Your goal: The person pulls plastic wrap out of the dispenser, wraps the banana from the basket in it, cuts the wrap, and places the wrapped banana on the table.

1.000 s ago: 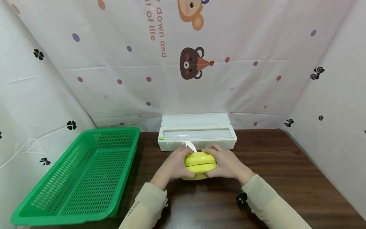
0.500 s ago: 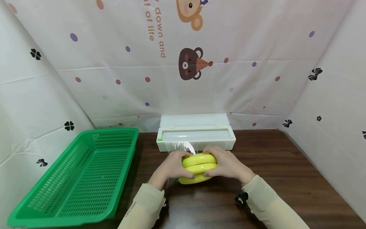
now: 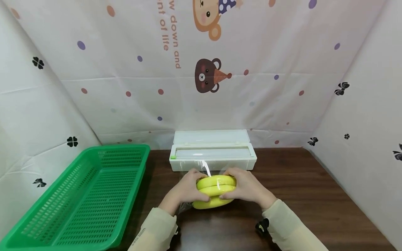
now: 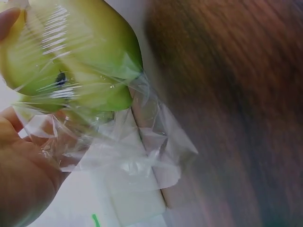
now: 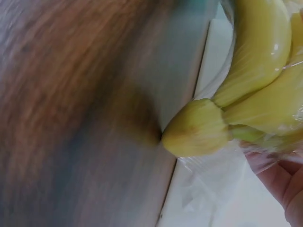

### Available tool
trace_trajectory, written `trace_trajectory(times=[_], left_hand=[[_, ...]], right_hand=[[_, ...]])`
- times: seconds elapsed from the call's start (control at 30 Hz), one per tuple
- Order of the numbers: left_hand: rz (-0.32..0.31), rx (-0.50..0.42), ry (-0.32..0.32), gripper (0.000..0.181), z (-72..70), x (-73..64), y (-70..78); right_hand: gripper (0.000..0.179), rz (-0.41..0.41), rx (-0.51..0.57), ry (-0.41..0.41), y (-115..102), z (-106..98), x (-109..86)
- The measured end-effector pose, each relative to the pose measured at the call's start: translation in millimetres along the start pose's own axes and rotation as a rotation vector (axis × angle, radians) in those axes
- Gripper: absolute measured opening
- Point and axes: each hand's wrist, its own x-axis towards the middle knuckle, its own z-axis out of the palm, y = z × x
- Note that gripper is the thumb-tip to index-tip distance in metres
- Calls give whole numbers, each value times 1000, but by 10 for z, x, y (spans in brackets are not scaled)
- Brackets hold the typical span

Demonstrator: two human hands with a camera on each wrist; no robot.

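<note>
A bunch of yellow bananas (image 3: 216, 181) is held between both hands in front of the film dispenser (image 3: 215, 165). My left hand (image 3: 186, 190) grips its left end, thumb on the near side and fingers behind. On the right end my right hand (image 3: 249, 186) grips likewise. Clear cling film (image 4: 161, 132) covers the bananas, and in the left wrist view a loose, crumpled flap sticks out past their dark tips. In the right wrist view the stem end (image 5: 199, 130) pokes out, with film around the fruit beside it. The fingers behind the bunch are partly hidden.
The white dispenser stands at the back of the dark wooden table (image 3: 301, 202) with its lid (image 3: 211, 136) raised and a film roll inside. To the left lies a green plastic basket (image 3: 133, 198). Patterned white cloth (image 3: 125, 108) hangs behind and at both sides.
Both hands have drawn the bananas slightly nearer to me, away from the dispenser, and more of the lower bananas shows. The grip stays on both ends. The head view has tilted up a little.
</note>
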Motion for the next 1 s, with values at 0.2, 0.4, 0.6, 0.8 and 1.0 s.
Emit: trace_trajectory(times=[0.2, 0.4, 0.6, 0.8, 1.0], left_hand=[[-11, 19, 2, 72, -66, -31, -29], [-16, 22, 22, 75, -75, -41, -47], [40, 66, 69, 61, -20, -78, -20], [83, 242, 122, 58, 37, -110, 52], [157, 451, 227, 80, 100, -179, 189]], right_hand=[[51, 19, 3, 12, -47, 40, 72], [51, 16, 3, 4, -44, 47, 127], [54, 39, 10, -2, -10, 41, 107], [56, 59, 29, -7, 15, 28, 83], [52, 77, 52, -8, 22, 62, 79]])
